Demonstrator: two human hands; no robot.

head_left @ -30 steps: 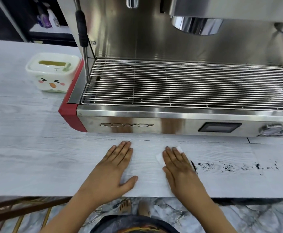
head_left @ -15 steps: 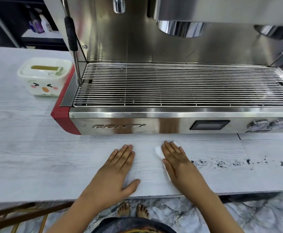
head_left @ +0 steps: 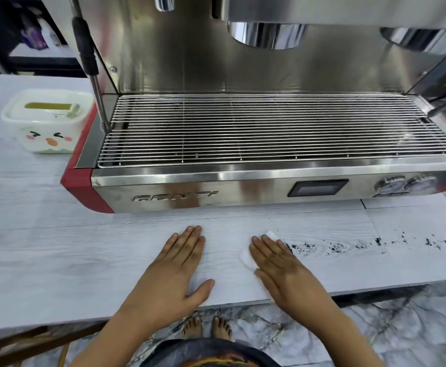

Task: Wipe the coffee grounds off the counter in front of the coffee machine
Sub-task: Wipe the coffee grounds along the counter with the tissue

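A trail of dark coffee grounds (head_left: 359, 245) lies scattered along the pale wood-grain counter (head_left: 57, 255), in front of the right half of the steel coffee machine (head_left: 243, 186). My right hand (head_left: 282, 268) lies flat on a white wipe (head_left: 246, 256), whose corners show past the fingers, right at the trail's left end. My left hand (head_left: 174, 271) rests flat on the bare counter to its left, fingers spread, holding nothing.
A white lidded tub with a cartoon face (head_left: 48, 121) stands left of the machine. The steam wand (head_left: 94, 83) hangs over the drip grate (head_left: 269, 131). The counter's front edge runs just below my hands, with marble floor and bare feet (head_left: 206, 327) beneath.
The view has shifted, showing more of the machine's right side. My right hand and the wipe sit slightly further right, against the grounds. The left hand stays flat.
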